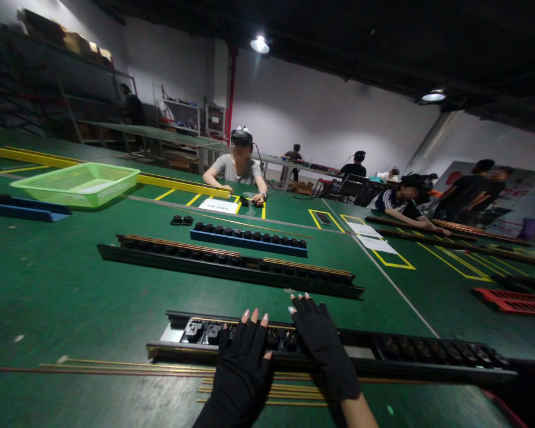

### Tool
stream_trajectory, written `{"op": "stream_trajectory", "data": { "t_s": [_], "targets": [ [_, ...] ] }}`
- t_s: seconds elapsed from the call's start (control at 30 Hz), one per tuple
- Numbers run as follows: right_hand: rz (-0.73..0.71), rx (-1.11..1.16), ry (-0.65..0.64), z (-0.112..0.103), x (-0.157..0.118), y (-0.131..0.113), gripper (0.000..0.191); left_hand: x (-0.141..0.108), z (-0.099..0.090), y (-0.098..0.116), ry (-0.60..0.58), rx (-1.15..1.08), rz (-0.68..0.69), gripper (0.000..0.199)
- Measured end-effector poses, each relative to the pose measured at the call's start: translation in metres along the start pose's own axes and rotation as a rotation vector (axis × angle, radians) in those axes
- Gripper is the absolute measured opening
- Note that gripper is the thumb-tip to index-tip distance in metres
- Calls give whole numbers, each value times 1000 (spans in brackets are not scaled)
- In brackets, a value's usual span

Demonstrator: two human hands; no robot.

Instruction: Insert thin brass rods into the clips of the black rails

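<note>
Fixture [432, 352], black and slotted, lies beneath the left hand [243, 374] and right hand [325, 348], both released and flat; brass rods [298, 392] lie nearer.

Black rail [432, 370], lying flat, holding black blocks [194, 330]

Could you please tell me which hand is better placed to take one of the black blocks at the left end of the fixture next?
Probably the left hand: it lies just beside the two black blocks on the fixture, while the right hand is farther along, with the left hand between it and them.
</note>
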State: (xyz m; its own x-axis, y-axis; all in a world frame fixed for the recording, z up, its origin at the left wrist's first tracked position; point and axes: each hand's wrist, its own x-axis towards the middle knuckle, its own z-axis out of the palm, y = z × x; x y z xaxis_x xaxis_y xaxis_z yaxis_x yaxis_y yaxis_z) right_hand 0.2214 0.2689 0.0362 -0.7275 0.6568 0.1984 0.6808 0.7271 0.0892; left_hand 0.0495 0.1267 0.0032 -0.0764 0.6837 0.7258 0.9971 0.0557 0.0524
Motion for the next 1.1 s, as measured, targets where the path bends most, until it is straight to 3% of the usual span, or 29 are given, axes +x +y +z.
{"op": "stream_trajectory", "data": {
  "t_s": [0.43,0.63,0.93,1.1],
  "targets": [
    [32,60,198,-12,44,-31,48,2,0,-3,17,47,26,54],
    [103,93,86,3,46,-37,49,5,-1,-1,23,7,5,51],
    [85,95,-7,-4,47,-41,46,4,0,-3,2,45,30,53],
    [95,69,5,-13,46,-43,41,2,0,-3,-12,58,39,56]
  ]
}}
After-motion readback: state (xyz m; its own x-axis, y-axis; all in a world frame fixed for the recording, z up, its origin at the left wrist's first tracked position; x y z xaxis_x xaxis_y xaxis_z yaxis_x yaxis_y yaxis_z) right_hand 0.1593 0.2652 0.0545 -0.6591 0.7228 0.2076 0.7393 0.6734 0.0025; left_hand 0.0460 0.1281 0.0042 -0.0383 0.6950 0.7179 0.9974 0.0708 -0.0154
